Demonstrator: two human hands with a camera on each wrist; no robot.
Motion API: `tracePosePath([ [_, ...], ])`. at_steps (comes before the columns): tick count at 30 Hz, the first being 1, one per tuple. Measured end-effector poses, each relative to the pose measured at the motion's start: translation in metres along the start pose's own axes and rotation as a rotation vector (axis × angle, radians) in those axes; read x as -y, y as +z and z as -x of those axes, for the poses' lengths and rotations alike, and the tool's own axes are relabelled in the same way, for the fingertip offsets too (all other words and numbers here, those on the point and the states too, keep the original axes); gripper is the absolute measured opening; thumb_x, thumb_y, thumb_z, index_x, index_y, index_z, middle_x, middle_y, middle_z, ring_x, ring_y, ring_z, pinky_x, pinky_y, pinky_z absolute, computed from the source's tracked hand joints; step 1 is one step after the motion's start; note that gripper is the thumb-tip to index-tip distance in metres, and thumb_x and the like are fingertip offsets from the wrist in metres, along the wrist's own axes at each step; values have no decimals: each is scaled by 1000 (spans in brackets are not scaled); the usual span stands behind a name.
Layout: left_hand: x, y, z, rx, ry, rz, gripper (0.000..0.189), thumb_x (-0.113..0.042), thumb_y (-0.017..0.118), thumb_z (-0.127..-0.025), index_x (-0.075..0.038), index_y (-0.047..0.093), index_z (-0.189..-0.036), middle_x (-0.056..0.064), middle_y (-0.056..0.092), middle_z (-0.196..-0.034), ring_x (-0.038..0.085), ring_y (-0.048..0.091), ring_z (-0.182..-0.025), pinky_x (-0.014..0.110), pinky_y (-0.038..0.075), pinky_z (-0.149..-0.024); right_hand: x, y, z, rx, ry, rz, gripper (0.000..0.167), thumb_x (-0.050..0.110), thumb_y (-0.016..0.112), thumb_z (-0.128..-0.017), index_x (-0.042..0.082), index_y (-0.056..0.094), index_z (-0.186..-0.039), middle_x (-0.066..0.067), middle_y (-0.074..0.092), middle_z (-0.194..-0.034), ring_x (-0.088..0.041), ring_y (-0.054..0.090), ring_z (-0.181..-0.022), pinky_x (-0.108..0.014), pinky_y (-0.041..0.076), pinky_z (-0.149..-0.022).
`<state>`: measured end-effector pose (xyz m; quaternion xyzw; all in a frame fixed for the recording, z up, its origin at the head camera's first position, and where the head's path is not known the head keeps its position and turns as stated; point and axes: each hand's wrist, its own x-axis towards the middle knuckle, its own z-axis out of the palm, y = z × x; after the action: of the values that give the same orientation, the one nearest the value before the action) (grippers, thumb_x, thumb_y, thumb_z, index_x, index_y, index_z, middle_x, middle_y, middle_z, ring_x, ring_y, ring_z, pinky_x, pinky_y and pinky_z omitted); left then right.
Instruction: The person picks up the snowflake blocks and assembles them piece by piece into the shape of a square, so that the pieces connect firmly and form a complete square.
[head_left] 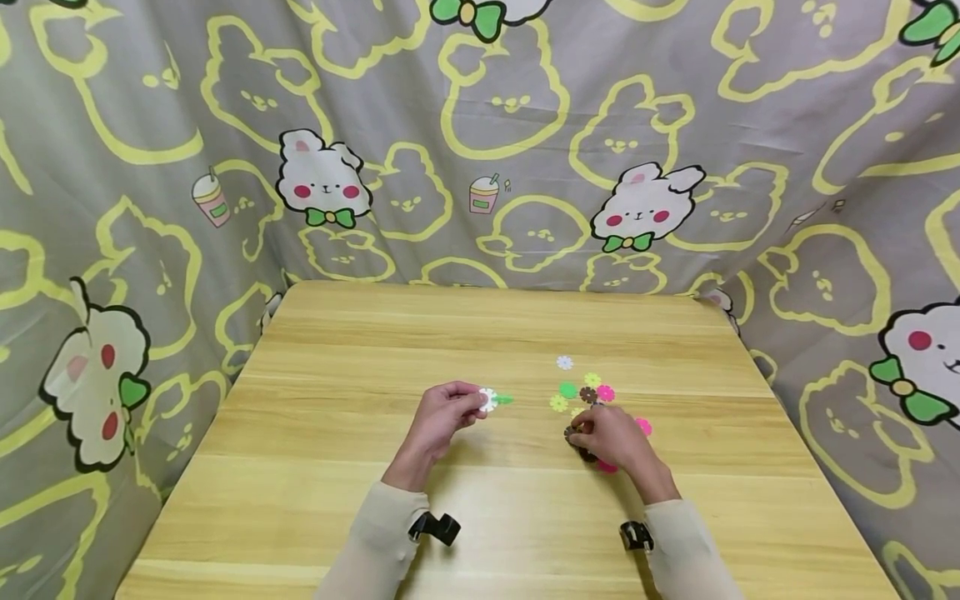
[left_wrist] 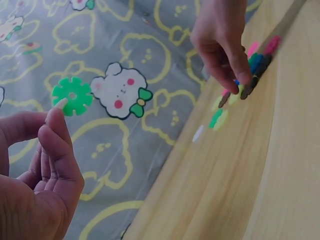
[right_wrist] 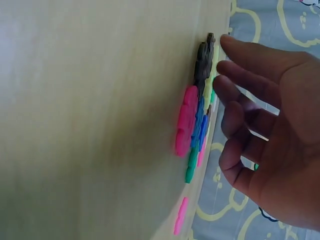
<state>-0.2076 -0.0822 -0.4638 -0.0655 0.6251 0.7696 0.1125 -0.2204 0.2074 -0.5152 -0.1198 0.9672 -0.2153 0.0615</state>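
My left hand [head_left: 444, 414] pinches a white notched flower disc [head_left: 489, 399] between thumb and fingertips, above the table. A green notched disc [left_wrist: 73, 96] is joined to it at an angle and faces the left wrist camera. On the right, my right hand [head_left: 617, 437] hovers low over a loose group of flower discs. Its thumb and fingers are loosely bent, with a gap between the tips in the right wrist view. Close to these fingertips are dark brown discs [right_wrist: 202, 62]. A pink disc [right_wrist: 186, 121] lies by the brown ones. The hand hides part of the group in the head view.
Beyond the right hand lie a pale disc [head_left: 565, 362], a green disc [head_left: 568, 390], a yellow disc [head_left: 558, 403] and a pink disc [head_left: 606, 392]. All rest on the wooden table [head_left: 300, 483]. A patterned grey curtain [head_left: 420, 183] encloses its back and sides.
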Motion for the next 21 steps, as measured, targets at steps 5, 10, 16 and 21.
tracePosePath([
  [5, 1, 1, -1, -6, -8, 14, 15, -2, 67, -86, 5, 63, -98, 2, 67, -76, 8, 63, -62, 16, 49, -56, 0, 2, 1, 17, 22, 23, 25, 24, 79, -79, 12, 74, -100, 6, 63, -74, -8, 54, -67, -28, 47, -62],
  [10, 2, 0, 0, -5, -5, 21, 15, -2, 66, -86, 6, 63, -98, 2, 67, -76, 8, 63, -62, 16, 49, -57, 0, 4, 1, 14, 27, 8, 26, 22, 80, -78, 13, 73, -102, 6, 62, -74, -9, 54, -67, -28, 46, -61],
  [16, 3, 0, 0, 2, -5, 5, 17, -3, 66, -87, 6, 62, -100, 3, 67, -78, 8, 63, -63, 17, 50, -58, 0, 4, 1, 3, 25, -13, 27, 20, 82, -74, 12, 72, -97, 3, 63, -78, -11, 56, -71, -30, 48, -64],
  [21, 4, 0, 0, 5, -5, 4, 17, -3, 66, -87, 7, 62, -101, 3, 66, -78, 8, 63, -64, 16, 50, -58, 0, 4, 1, -5, 17, -24, 27, 20, 84, -72, 15, 66, -92, 2, 63, -79, -13, 57, -73, -32, 48, -66],
])
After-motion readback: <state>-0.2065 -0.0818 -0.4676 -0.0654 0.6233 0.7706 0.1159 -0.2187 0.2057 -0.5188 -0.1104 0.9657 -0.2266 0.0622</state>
